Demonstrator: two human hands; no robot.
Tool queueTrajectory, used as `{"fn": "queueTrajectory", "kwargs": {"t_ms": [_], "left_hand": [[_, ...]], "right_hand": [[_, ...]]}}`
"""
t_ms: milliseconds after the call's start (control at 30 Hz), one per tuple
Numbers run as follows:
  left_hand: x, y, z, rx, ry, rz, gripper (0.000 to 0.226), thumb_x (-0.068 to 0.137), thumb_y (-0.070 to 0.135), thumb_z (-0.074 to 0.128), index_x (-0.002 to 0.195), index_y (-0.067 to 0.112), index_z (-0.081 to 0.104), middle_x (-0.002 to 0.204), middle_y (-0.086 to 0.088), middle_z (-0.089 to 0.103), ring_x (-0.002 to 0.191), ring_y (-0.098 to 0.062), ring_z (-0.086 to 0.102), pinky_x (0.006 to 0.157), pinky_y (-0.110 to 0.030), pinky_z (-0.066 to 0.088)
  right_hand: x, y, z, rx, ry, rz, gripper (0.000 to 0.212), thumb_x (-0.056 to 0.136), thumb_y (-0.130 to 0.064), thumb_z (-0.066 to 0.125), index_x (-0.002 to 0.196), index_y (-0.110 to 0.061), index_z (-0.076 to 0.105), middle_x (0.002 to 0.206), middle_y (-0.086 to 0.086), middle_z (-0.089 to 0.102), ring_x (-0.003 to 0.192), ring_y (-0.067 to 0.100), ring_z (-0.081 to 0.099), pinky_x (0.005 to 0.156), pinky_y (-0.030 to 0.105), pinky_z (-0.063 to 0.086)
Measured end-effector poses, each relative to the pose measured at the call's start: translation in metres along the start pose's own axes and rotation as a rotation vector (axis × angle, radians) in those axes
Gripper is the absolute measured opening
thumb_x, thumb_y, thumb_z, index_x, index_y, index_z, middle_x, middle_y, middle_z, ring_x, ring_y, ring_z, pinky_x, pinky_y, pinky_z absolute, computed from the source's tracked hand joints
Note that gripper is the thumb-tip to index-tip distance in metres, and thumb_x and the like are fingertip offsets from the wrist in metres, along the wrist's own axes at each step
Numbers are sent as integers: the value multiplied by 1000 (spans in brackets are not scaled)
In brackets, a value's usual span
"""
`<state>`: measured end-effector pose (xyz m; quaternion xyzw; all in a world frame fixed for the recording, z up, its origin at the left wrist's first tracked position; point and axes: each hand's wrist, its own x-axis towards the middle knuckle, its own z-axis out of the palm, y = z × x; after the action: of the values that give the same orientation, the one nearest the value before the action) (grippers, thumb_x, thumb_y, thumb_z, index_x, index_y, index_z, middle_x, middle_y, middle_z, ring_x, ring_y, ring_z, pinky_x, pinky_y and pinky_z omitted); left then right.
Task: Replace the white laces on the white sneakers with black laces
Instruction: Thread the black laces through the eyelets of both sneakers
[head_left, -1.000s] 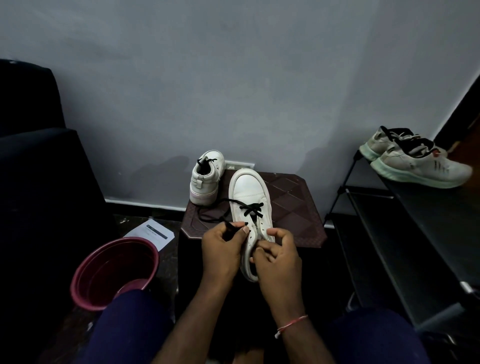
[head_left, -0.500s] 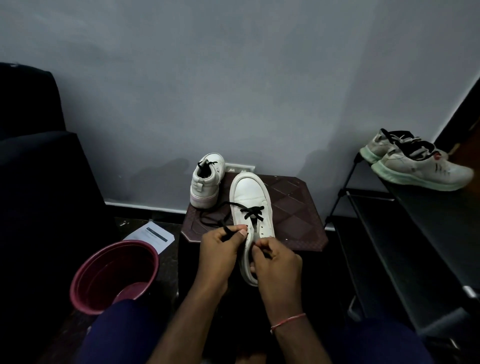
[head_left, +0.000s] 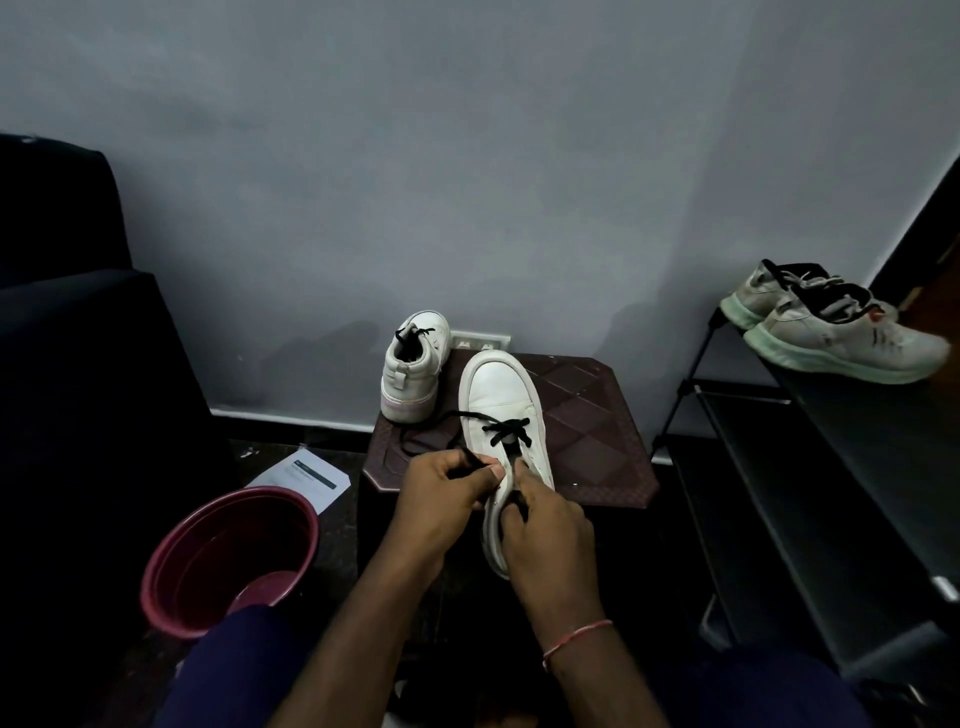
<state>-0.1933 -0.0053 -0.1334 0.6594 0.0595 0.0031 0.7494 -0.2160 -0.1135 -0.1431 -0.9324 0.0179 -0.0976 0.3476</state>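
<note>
Smooth white sneaker (head_left: 496, 387) on diamond-embossed brown stool (head_left: 587, 415); left hand (head_left: 447, 493) pinching flat black lace (head_left: 500, 432); right hand (head_left: 545, 525) curled, pinching it too.

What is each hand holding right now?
Left hand: pinches the black lace.
Right hand: fingers curled on the white sneaker, at its eyelets.
</note>
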Motion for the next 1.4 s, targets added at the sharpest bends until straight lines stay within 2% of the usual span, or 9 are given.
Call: {"fn": "queueTrajectory", "kwargs": {"t_ms": [200,400,633,767,1000,1133,1267,1333,1400], "left_hand": [[-9,1,3,48,-43,93,7,81,5,73,81,12,71,73,0,74,69,-5,68,59,-15,50],[-9,-2,1,161,1,173,13,78,0,73,84,11,69,75,0,73,70,-3,66,64,-15,50],[-1,-22,15,374,232,366,13,73,19,71,83,19,63,80,1,66,72,-9,61,66,-21,49],[6,-20,23,373,238,379,27,70,37,58,87,16,62,87,2,63,79,-5,59,70,-21,48],[18,-24,23,403,235,388,34,72,37,57,92,9,62,90,-2,59,81,-12,55,70,-21,42],[21,-23,26,323,215,386,39,66,43,53,91,15,63,91,-1,61,80,-7,57,70,-17,44],[25,-24,29,283,214,350,28,67,27,59,93,14,61,94,-3,62,82,-12,59,72,-20,47],[29,-24,29,299,204,321,29,65,26,60,93,17,60,95,-2,62,82,-15,60,73,-25,49],[32,-24,28,311,193,283,30,61,25,59,90,20,58,95,-3,62,82,-18,60,76,-33,51]], "right_hand": [[4,-1,-5,-36,12,-31,33,95,-26,45,124,-37,57,109,5,70,103,32,62,80,37,48],[6,-5,-5,-50,37,-16,25,90,-21,50,108,-23,66,99,9,71,97,34,64,76,38,50],[13,-4,-6,169,83,0,6,87,-23,62,82,-20,64,73,7,70,72,27,66,62,40,53],[15,-6,-14,268,101,-44,12,91,-23,61,82,-16,60,73,6,68,71,22,66,64,37,53],[13,-9,-28,387,294,-166,12,92,-4,57,89,-16,60,85,-9,69,79,5,65,69,19,50],[13,-25,-59,838,235,-130,13,96,-3,52,89,-13,56,86,0,73,86,12,69,78,21,53],[12,-38,-89,1314,154,-58,13,97,-5,46,86,-10,50,66,-1,62,63,16,59,68,27,54],[14,-37,-90,1140,171,-91,14,96,-5,51,84,-13,54,64,-3,60,58,11,54,62,22,50],[22,-29,-83,679,192,-138,14,94,-9,58,84,-18,59,70,-4,65,62,8,59,63,24,49]]}}
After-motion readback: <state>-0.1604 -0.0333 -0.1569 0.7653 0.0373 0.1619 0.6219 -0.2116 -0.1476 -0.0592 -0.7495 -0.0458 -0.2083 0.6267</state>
